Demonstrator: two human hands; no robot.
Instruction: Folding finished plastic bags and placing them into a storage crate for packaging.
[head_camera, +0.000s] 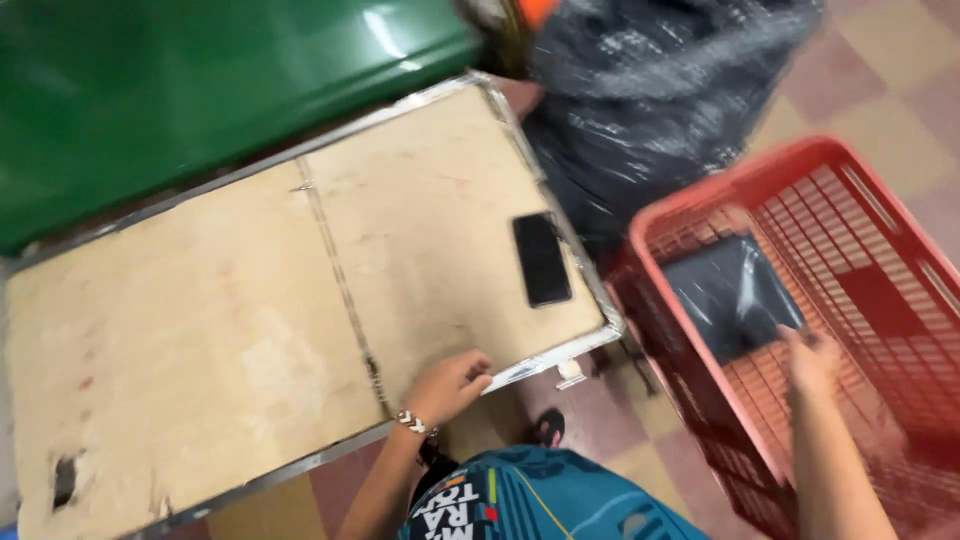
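The dark plastic parcel (730, 293) lies flat on the bottom of the red slatted basket (700, 225), towards the near-left corner, and the person's right hand (810, 362) is down on its near edge; the picture is blurred there, so I cannot tell whether the fingers are pinched onto it or only touching. It looks like a thin, glossy mailing bag: likely light, soft and floppy, a bit slippery, and it would probably sag if lifted by one corner, so a pinch across the near edge or a hand slid under the middle seems the safer hold. The basket walls stand high around it, so the only free way out is straight up. The left hand (448, 386) rests on the near metal rim of the worn wooden table (200, 330), fingers curled loosely over the edge and holding nothing. A black phone (541, 259) lies on the table near its right edge, close to the basket. Beyond are a big black plastic sack (650, 90) and a green surface (180, 80), which crowd the far side.
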